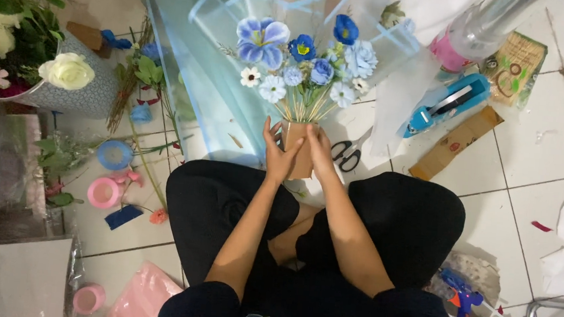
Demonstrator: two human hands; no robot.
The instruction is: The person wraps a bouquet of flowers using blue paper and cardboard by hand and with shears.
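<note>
1. At frame centre, the left hand [278, 153] and right hand [319, 149] wrap their fingers around the brown paper-wrapped stem bundle [298, 154] of a blue and white artificial flower bouquet [303, 63].
2. Black-handled scissors [348, 154] lie just right on the white tiled floor [530, 158].

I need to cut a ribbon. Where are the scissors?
The scissors lie on the white floor tiles just right of the right hand, beside the bouquet stems.
</note>
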